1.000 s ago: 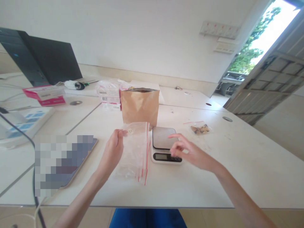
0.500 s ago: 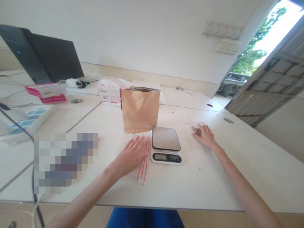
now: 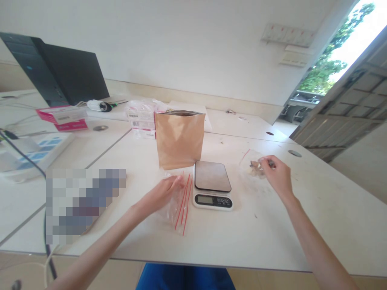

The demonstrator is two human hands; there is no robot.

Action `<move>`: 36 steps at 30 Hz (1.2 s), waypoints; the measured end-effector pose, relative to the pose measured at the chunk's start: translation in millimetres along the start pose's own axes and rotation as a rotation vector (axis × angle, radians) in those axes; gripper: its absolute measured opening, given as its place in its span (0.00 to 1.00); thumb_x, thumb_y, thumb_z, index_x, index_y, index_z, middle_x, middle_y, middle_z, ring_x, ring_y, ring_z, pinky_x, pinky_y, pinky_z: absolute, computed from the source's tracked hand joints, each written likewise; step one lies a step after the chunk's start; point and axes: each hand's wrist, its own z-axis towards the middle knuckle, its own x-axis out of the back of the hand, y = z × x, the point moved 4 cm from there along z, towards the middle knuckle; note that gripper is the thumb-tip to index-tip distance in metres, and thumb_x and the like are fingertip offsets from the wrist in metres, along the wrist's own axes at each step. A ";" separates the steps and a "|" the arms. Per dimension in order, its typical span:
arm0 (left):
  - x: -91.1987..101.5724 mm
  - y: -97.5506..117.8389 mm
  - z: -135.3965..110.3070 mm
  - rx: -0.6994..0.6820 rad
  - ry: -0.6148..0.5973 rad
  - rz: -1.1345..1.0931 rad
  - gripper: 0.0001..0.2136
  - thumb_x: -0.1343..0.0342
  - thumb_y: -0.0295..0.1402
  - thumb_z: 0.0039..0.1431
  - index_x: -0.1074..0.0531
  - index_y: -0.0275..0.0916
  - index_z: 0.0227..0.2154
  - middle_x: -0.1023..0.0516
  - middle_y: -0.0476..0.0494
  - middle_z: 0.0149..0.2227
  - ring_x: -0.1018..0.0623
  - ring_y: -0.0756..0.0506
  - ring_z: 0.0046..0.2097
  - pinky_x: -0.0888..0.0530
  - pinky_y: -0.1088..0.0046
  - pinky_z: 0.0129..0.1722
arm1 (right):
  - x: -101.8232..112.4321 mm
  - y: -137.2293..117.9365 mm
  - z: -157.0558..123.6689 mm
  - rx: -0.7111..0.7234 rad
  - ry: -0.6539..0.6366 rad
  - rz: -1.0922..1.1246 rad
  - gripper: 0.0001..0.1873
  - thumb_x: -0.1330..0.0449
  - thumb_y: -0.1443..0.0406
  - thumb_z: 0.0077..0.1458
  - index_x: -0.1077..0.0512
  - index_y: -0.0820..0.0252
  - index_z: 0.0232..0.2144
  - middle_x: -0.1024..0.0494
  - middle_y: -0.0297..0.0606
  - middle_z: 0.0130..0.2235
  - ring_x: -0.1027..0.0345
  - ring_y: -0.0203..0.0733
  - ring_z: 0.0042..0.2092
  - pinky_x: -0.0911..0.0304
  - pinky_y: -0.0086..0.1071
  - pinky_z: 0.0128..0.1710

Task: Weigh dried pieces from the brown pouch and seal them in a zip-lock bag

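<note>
One white worktop (image 3: 242, 241) carried a brown paper pouch (image 3: 179, 141) and a kitchen scale (image 3: 212, 185). Left of the scale lay a clear zip bag (image 3: 178, 209) with red stripes, the left hand (image 3: 160, 195) on it, fingers (image 3: 175, 181) loosely open. Right of the scale, the right hand (image 3: 278, 175) pinched a small clear bag (image 3: 250, 165) of brown pieces (image 3: 254, 166).

Scale (image 3: 212, 185) on table (image 3: 242, 241), paper pouch (image 3: 179, 141) just behind it, zip bag (image 3: 172, 213) just left, small bag (image 3: 250, 169) right, packets (image 3: 141, 119) behind pouch, laptop (image 3: 74, 74) far back left.
</note>
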 end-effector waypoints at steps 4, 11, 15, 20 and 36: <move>15.3 23.9 15.3 0.148 0.050 -0.108 0.19 0.62 0.42 0.66 0.26 0.40 0.37 0.21 0.41 0.40 0.22 0.41 0.44 0.29 0.66 0.44 | 14.6 -76.7 -18.3 0.057 -0.157 0.358 0.07 0.45 0.61 0.49 0.30 0.56 0.23 0.23 0.37 0.30 0.30 0.41 0.34 0.37 0.32 0.34; 24.4 72.5 18.5 -0.005 0.052 -0.617 0.20 0.57 0.44 0.64 0.37 0.40 0.19 0.34 0.51 0.20 0.32 0.50 0.24 0.34 0.75 0.26 | -21.2 -166.8 -37.1 0.093 -0.618 0.611 0.10 0.44 0.59 0.50 0.33 0.58 0.22 0.36 0.28 0.20 0.42 0.32 0.22 0.48 0.27 0.21; 31.1 65.4 11.0 0.066 0.197 -0.716 0.21 0.54 0.48 0.62 0.43 0.40 0.18 0.41 0.53 0.19 0.39 0.52 0.22 0.38 0.76 0.23 | -53.0 -184.4 -41.0 0.175 -0.675 0.558 0.11 0.47 0.57 0.54 0.34 0.58 0.27 0.38 0.28 0.21 0.42 0.34 0.24 0.45 0.28 0.23; 33.7 49.0 5.3 0.190 0.337 -0.845 0.20 0.52 0.49 0.61 0.42 0.40 0.21 0.41 0.54 0.20 0.40 0.53 0.21 0.40 0.76 0.21 | -58.6 -199.8 -44.0 0.453 -0.255 0.399 0.04 0.49 0.63 0.56 0.41 0.56 0.35 0.32 0.35 0.33 0.36 0.39 0.35 0.37 0.35 0.37; 29.2 48.6 19.4 0.365 0.426 -1.164 0.16 0.44 0.44 0.57 0.37 0.38 0.23 0.36 0.56 0.21 0.35 0.56 0.21 0.36 0.84 0.19 | -69.4 -209.5 -79.2 0.302 -0.925 0.432 0.25 0.51 0.45 0.59 0.36 0.59 0.24 0.31 0.31 0.24 0.40 0.31 0.24 0.46 0.28 0.23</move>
